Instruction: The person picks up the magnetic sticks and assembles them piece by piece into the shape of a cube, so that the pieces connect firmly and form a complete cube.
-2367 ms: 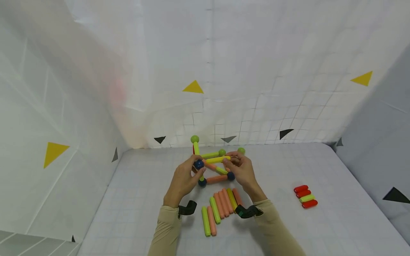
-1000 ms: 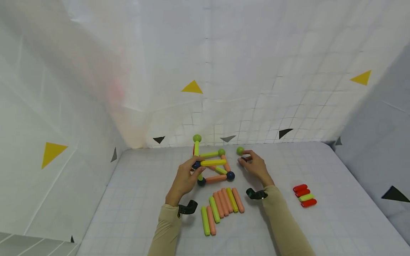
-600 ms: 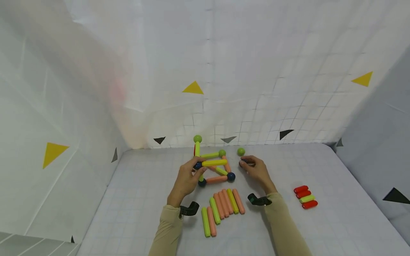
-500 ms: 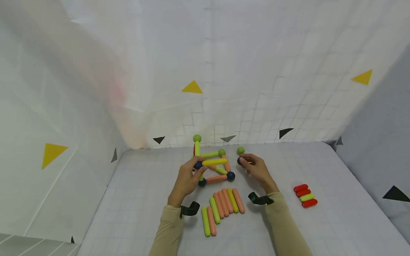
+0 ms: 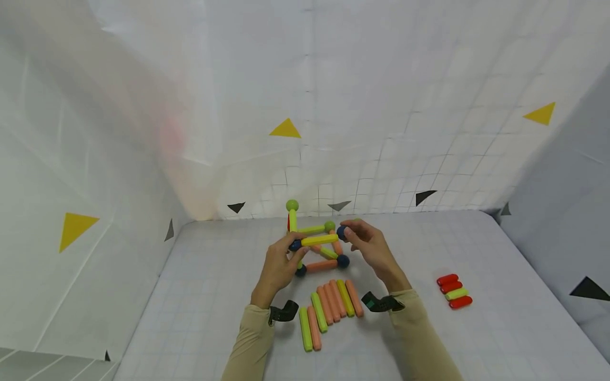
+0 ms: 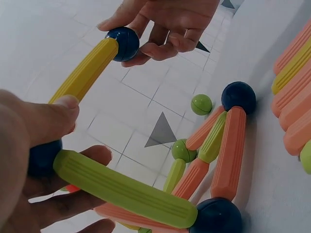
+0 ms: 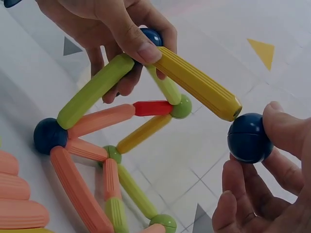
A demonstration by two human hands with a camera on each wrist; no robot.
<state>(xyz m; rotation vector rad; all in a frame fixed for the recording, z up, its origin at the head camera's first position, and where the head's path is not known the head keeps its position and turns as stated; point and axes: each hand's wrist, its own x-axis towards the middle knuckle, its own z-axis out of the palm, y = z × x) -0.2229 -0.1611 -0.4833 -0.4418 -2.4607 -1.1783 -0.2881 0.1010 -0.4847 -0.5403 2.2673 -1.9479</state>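
My left hand [image 5: 277, 267] grips a blue ball joint at the upper corner of a stick-and-ball frame, its thumb over the near end of a yellow stick [image 7: 197, 82]. A lime stick [image 6: 124, 189] slopes down from that joint to a lower blue ball [image 6: 215, 217]. Between thumb and fingers, my right hand [image 5: 376, 251] pinches another blue ball [image 7: 250, 138] at the yellow stick's free end; whether the two touch, I cannot tell. Salmon, lime, red and yellow sticks with green balls [image 7: 181, 107] form the rest of the frame.
Several loose salmon, lime and yellow sticks [image 5: 332, 301] lie in a row before the frame. Short red and lime pieces [image 5: 454, 291] lie farther right. A loose green ball [image 6: 201, 104] sits behind my right hand. A pale wall [image 5: 362, 132] rises behind the table.
My right hand let go of the yellow stick, took the blue ball from the table on the right, then raised it leftward to the stick's end. The left hand stays nearly still.
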